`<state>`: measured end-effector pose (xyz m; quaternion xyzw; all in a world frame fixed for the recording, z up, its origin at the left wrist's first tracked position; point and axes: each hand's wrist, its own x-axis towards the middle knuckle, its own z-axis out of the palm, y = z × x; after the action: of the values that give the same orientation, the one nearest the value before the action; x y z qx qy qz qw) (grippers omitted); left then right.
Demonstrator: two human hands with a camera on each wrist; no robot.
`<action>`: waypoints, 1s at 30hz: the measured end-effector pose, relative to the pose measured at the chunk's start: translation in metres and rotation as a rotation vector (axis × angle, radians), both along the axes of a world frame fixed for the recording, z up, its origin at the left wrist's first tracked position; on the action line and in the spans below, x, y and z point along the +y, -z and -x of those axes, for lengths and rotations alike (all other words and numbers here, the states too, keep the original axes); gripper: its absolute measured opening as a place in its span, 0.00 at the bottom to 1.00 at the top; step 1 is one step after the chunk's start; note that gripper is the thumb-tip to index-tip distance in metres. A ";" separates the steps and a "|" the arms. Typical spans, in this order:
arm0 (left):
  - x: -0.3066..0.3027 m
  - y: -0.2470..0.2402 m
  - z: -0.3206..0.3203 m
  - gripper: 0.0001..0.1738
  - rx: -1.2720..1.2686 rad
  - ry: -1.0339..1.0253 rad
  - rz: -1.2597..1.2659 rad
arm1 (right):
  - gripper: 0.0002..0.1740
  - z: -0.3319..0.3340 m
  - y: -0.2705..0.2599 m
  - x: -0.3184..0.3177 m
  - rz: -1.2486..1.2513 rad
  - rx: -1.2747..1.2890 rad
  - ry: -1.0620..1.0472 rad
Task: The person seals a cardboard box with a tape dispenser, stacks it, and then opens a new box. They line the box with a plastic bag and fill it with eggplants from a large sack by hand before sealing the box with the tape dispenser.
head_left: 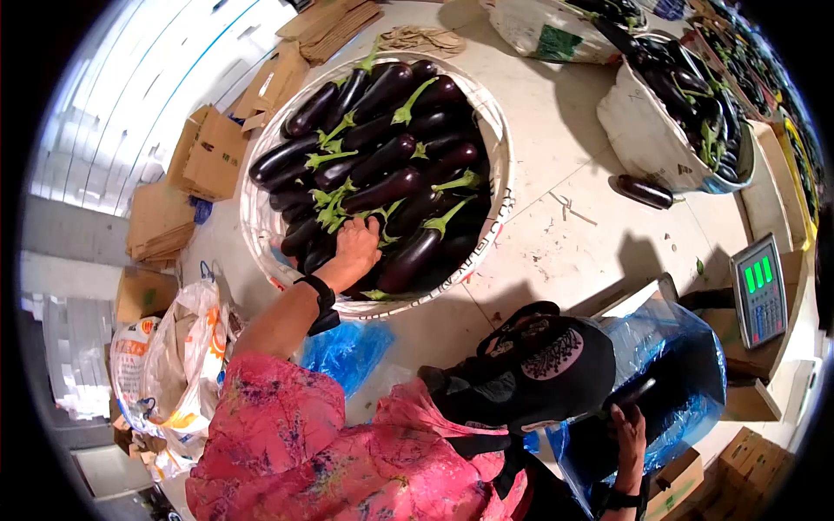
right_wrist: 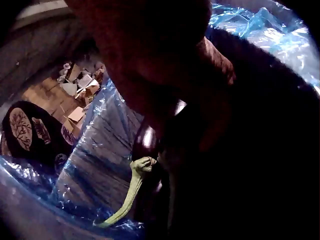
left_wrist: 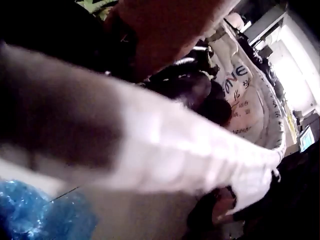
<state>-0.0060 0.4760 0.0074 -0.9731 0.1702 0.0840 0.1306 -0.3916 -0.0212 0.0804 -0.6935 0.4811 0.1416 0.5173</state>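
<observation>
- The right hand [head_left: 629, 434] grips one long, glossy, dark purple eggplant [right_wrist: 147, 139] inside a container lined with crinkled blue plastic film [head_left: 708, 347]; its curved green stalk [right_wrist: 131, 195] points away from the fingers.
- The left hand [head_left: 356, 250] reaches down among the glossy, dark purple eggplants with green stalks [head_left: 382, 191] heaped in a large round tub lined with white woven sacking [head_left: 502, 156]; whether it grasps one I cannot tell, as its fingertips are partly hidden.
- Each fruit will probably feel fairly weighty, firm yet slightly springy, with taut skin that could slip and bruise.
- The best hold is likely around the thick middle, the palm spreading pressure; the stiff stalk offers grip but might snap or scratch neighbouring skins.
</observation>
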 end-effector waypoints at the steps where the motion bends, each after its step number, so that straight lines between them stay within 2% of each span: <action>1: -0.002 0.000 -0.004 0.40 0.014 -0.031 0.013 | 0.24 0.001 -0.006 0.001 -0.023 0.001 -0.039; 4: -0.002 -0.002 -0.001 0.39 0.008 -0.079 0.045 | 0.18 0.020 0.016 -0.009 -0.014 -0.066 -0.111; 6: 0.008 0.002 -0.003 0.40 0.056 -0.158 0.093 | 0.17 0.027 0.016 -0.009 0.044 -0.064 -0.167; 7: 0.010 -0.013 -0.004 0.40 0.169 -0.260 0.144 | 0.18 0.026 0.013 -0.007 0.072 -0.063 -0.199; 9: 0.026 -0.029 -0.022 0.44 0.557 -0.316 0.164 | 0.16 0.029 0.010 -0.006 0.142 -0.066 -0.227; 10: 0.031 -0.041 -0.020 0.50 0.672 -0.346 0.256 | 0.16 0.030 0.013 -0.010 0.166 -0.062 -0.258; 13: 0.039 -0.049 -0.004 0.53 0.880 -0.591 0.730 | 0.17 0.032 0.026 -0.015 0.214 -0.082 -0.323; 15: 0.022 -0.048 0.017 0.43 0.602 -0.523 0.642 | 0.19 0.034 0.032 -0.020 0.213 -0.074 -0.327; 16: 0.033 -0.032 0.021 0.37 0.551 -0.326 0.650 | 0.20 0.028 0.023 -0.016 0.241 -0.093 -0.360; 17: 0.033 -0.030 0.017 0.29 0.683 -0.443 0.840 | 0.21 0.019 0.010 -0.009 0.274 -0.093 -0.379; 19: 0.029 -0.027 0.010 0.13 0.916 -0.743 1.210 | 0.23 0.017 -0.012 -0.013 0.324 0.102 -0.476; 20: 0.005 -0.058 0.025 0.14 0.896 -0.860 1.420 | 0.25 0.024 -0.023 -0.013 0.358 0.014 -0.374; 21: -0.006 -0.080 0.029 0.19 0.992 -0.950 1.466 | 0.26 0.032 -0.030 -0.015 0.395 -0.083 -0.286; 23: -0.035 -0.116 0.042 0.29 1.057 -0.656 1.637 | 0.29 0.039 -0.049 -0.020 0.288 -0.137 -0.063; 25: -0.070 -0.157 0.049 0.39 1.104 -0.460 1.695 | 0.26 0.046 -0.056 -0.027 0.412 -0.203 -0.034; 27: -0.107 -0.191 0.051 0.43 1.128 -0.232 1.749 | 0.26 0.050 -0.061 -0.030 0.515 -0.273 0.013; 30: -0.171 -0.234 0.061 0.46 1.078 0.130 1.777 | 0.25 0.058 -0.061 -0.033 0.651 -0.207 0.029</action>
<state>-0.0667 0.3046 0.2413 -0.5408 0.2587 0.3448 -0.7223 -0.4492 -0.0539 0.1409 -0.8261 0.4556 -0.0981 0.3168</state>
